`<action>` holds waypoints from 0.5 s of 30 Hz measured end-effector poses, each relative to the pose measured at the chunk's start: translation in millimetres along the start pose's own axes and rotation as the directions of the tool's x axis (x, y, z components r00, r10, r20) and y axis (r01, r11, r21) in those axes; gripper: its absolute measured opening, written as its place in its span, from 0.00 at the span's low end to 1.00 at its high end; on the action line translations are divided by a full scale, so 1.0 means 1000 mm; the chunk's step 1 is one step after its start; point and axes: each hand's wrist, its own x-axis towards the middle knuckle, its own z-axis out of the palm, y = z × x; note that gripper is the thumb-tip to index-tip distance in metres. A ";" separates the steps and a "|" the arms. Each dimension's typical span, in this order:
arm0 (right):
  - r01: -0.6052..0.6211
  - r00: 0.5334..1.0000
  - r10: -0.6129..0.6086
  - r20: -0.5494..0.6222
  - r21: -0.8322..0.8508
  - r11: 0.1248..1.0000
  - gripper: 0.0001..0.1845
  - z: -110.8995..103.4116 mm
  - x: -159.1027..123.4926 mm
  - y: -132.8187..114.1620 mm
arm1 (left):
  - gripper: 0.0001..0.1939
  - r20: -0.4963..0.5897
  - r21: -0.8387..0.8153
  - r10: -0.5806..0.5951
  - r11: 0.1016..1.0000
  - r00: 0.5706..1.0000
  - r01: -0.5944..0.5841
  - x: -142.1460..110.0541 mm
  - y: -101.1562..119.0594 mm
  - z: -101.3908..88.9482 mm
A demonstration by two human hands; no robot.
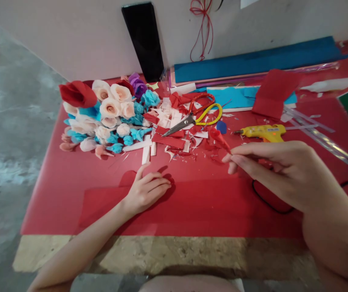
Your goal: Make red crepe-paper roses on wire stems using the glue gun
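Between the thumb and forefinger of my right hand [271, 166] is a small red crepe-paper flower bud [219, 139], its narrow end in the pinch and its wider end pointing up and left. My left hand [148, 190] lies on the table, over a large sheet of red crepe paper [207, 207]. Its fingers are gently bent and the thumb stands apart. A bit of red paper shows by the fingertips; whether they touch it I cannot tell. Scissors [188, 121] with one red and one yellow handle lie on paper scraps [174, 140] beyond my hands.
Finished paper flowers [109, 107] crowd the left back. A yellow glue gun [263, 132] lies by my right hand, with clear glue sticks [325, 138] and a white bottle [328, 85] behind. A black phone [145, 40] leans on the wall; blue paper [252, 61] lies along it.
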 end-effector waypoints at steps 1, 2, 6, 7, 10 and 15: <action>0.003 1.000 -0.003 -0.001 0.003 1.000 0.07 0.000 0.000 0.000 | 0.06 0.003 -0.002 -0.002 1.000 1.000 0.002 0.001 0.000 0.000; 0.003 1.000 -0.003 -0.003 0.004 1.000 0.07 0.000 0.000 0.000 | 0.06 0.005 -0.005 -0.006 1.000 1.000 0.006 0.001 0.000 0.000; 0.009 1.000 -0.009 0.002 0.001 1.000 0.07 0.001 0.000 0.000 | 0.06 0.010 -0.009 -0.040 0.999 0.999 0.040 0.001 -0.001 0.003; 0.009 1.000 -0.009 0.005 -0.003 1.000 0.08 0.001 0.000 0.000 | 0.06 0.012 -0.009 -0.052 0.999 0.999 0.052 0.001 -0.002 0.004; 0.008 1.000 -0.008 0.011 -0.012 1.000 0.09 0.000 0.000 -0.001 | 0.07 0.023 -0.013 -0.082 0.996 0.996 0.083 0.000 -0.003 0.006; 0.024 1.000 -0.024 0.009 0.023 0.999 0.09 -0.001 0.001 -0.001 | 0.07 0.048 -0.052 -0.122 0.991 0.991 0.124 0.003 -0.001 0.003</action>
